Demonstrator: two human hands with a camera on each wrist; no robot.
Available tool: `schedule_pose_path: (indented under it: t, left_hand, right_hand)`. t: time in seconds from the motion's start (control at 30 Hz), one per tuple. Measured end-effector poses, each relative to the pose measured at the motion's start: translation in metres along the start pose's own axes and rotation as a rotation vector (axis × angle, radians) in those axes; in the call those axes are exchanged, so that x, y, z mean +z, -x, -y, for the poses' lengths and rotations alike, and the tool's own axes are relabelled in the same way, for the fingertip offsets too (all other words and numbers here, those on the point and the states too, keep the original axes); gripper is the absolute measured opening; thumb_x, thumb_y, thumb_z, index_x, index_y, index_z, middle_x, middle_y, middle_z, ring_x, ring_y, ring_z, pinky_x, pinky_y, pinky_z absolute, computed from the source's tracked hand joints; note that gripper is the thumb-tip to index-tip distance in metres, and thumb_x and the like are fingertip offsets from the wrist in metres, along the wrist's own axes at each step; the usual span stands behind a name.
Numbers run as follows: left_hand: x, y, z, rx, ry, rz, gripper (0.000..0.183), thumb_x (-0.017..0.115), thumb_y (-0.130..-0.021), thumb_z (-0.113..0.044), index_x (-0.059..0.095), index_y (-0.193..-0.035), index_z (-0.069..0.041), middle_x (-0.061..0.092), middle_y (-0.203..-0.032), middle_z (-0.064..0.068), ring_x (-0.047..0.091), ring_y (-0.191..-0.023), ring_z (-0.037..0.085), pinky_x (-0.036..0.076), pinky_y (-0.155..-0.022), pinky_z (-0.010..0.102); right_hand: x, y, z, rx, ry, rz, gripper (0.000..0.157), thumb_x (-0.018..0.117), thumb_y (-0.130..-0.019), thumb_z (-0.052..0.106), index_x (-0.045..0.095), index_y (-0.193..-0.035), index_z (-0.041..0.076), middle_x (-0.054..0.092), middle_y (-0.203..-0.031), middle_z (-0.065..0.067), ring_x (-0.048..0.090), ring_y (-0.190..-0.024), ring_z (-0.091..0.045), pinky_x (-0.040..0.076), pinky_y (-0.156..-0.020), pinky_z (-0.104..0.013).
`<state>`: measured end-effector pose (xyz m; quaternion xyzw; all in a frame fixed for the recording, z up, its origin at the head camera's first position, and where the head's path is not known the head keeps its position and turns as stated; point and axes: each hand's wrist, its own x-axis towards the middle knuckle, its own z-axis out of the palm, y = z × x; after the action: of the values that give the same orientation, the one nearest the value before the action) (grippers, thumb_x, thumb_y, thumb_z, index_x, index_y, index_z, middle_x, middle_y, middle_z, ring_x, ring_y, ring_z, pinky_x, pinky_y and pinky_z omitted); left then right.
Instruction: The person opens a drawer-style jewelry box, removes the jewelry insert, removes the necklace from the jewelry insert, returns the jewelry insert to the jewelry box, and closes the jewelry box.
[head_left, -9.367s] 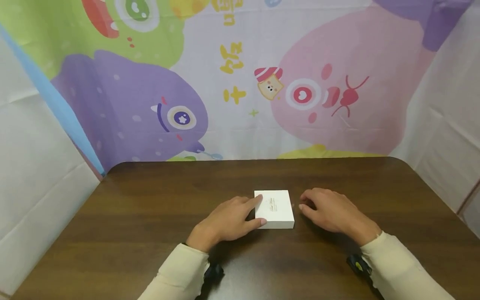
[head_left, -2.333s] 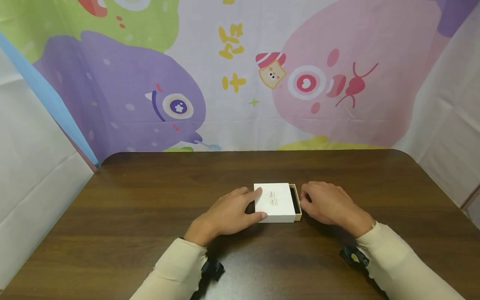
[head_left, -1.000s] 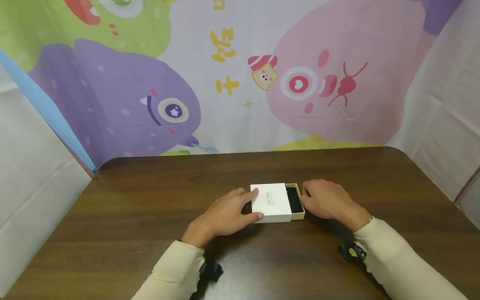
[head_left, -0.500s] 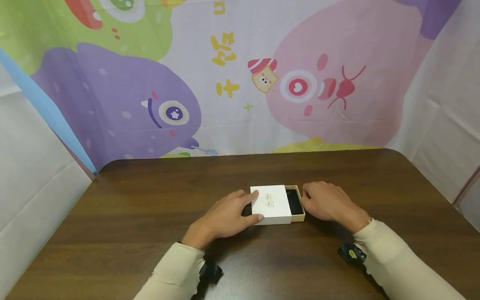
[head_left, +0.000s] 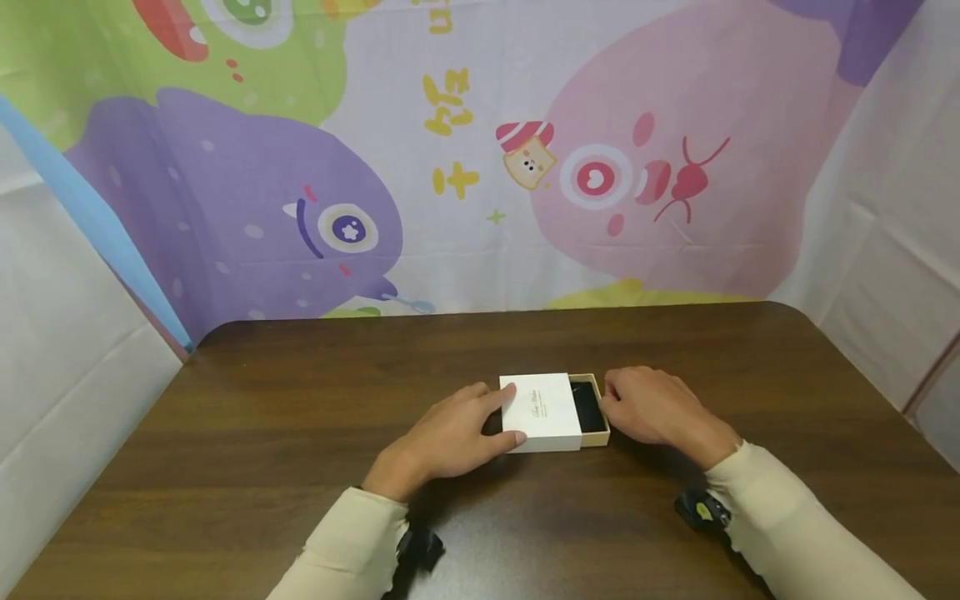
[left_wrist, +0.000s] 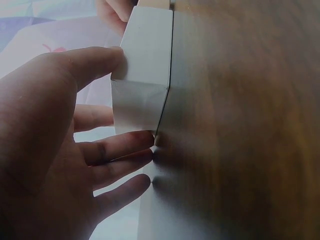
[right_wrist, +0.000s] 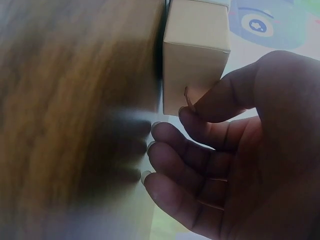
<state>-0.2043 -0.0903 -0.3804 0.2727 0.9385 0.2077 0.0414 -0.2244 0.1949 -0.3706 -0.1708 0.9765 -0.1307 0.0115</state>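
While the left grip (head_left: 450,429), fingers spread, rests on the sleeve (head_left: 542,408) beneath it, the right grip (head_left: 654,406) pinches the tab (right_wrist: 186,93) of the part-drawn tray (head_left: 597,439) just beside it; a straight, level pull should avoid jamming.

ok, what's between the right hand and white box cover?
Head view: the tan tray, partly out, black contents inside. Right wrist view: also a pinched tab.

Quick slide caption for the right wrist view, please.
Right hand pinching the small tab on the end of the tan drawer.
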Motion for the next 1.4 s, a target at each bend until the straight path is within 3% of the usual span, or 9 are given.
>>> schedule_pose_path:
  t: [0.37,1.0,1.4]
  left_hand:
    - [-0.0001,-0.0004,-0.0003,-0.017,0.005,0.011,0.072,0.060,-0.095,-0.055,0.043,-0.154,-0.017,0.052,-0.141,0.012,0.053,-0.124,0.025,0.044,-0.101,0.045]
    - [0.0021,-0.0003,0.0008,0.001,-0.008,0.000,0.072,0.061,-0.095,-0.054,0.044,-0.153,-0.016,0.057,-0.129,0.008,0.057,-0.108,0.019,0.047,-0.093,0.041]
    - [0.0015,-0.0014,0.0012,0.003,-0.001,0.002,0.071,0.061,-0.095,-0.054,0.044,-0.153,-0.016,0.057,-0.131,0.007,0.056,-0.110,0.019,0.047,-0.093,0.041]
  right_hand:
    - [-0.0021,-0.0002,-0.0014,0.015,0.007,0.014,0.020,0.052,-0.090,0.021,0.053,-0.071,0.018,0.051,-0.067,0.003,0.047,-0.059,-0.016,0.035,-0.051,-0.035]
    - [-0.0029,-0.0012,-0.0057,0.025,0.011,0.038,0.021,0.051,-0.092,0.020,0.054,-0.071,0.016,0.053,-0.069,0.000,0.050,-0.063,-0.019,0.040,-0.054,-0.039]
    - [-0.0042,-0.0036,-0.0083,0.040,0.005,0.069,0.020,0.049,-0.093,0.021,0.058,-0.075,0.016,0.058,-0.074,0.000,0.054,-0.067,-0.020,0.042,-0.057,-0.041]
